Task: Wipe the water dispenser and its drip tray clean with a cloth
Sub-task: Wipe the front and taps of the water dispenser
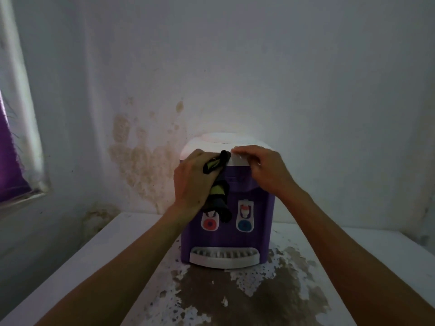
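Two bare hands are working at the top of a small purple water dispenser (249, 241), which is standing on a white table (77, 262) pushed into the corner of a dim room. At far left a purple curtain (9, 165) is hanging beside a pale window frame (26, 109). Brown blotchy damp stains (138, 161) are spreading over the rough plaster wall (235, 55) behind the dispenser. The table's white coating is flaking in front of the dispenser, showing a mottled brown patch (247, 300). The left hand (193, 182) is gripping a crumpled black and lime-green cloth (217, 184), fingers curled round it, pressing it against the dispenser's upper front so that its tail is dangling over the red tap (209, 223). The right hand (263, 168) is resting on the smooth white rounded lid (223, 141), fingers bent over its front edge. Right of the red tap, the blue tap (244, 220) is showing. Below both taps, the slotted white drip tray (224, 257) is sitting at the base.
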A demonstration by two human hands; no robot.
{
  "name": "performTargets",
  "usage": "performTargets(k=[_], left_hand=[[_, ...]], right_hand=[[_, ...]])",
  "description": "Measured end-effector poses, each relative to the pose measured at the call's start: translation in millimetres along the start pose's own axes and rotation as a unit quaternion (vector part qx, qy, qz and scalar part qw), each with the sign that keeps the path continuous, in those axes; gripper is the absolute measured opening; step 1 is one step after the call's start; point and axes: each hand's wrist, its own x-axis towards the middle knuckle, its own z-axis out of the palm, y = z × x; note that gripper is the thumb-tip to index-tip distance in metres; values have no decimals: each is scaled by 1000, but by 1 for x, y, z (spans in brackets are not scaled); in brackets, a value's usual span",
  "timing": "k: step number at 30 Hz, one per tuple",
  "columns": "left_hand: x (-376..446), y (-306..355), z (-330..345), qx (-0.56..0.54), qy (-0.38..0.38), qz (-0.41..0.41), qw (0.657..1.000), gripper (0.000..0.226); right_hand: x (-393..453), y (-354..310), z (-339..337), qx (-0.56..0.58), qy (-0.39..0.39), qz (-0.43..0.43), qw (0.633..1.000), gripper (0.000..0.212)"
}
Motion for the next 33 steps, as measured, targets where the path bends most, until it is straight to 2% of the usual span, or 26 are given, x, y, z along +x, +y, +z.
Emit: performTargets(k=[2,4,8,17,19,22,24,27,31,33], left_hand=[[-13,-2,2,36,-26,57,997,20],[-33,-8,7,75,-75,116,988,24],[-38,-9,16,91,-124,146,977,25],[-6,11,18,35,-4,43,998,21],[-13,10,23,35,-28,68,997,22],[-35,8,27,73,-114,147,980,23],[-44,5,27,91,-144,155,973,22],[-39,7,25,82,-113,101,985,18],[-5,17,9,52,17,3,998,18],[14,16,1,62,54,-22,996,18]], right_hand=[[-1,5,-11,-1,25,27,999,48],[-5,15,-17,-33,50,46,997,45],[-16,32,-15,-63,42,39,996,42],[-20,34,-4,-77,68,47,994,50],[-21,35,-3,-70,73,47,994,52],[-22,36,0,-69,77,50,993,51],[-22,36,1,-67,73,50,994,52],[-24,36,0,-61,70,52,994,53],[-25,37,0,-55,68,53,995,56],[-25,38,2,-53,73,51,995,56]])
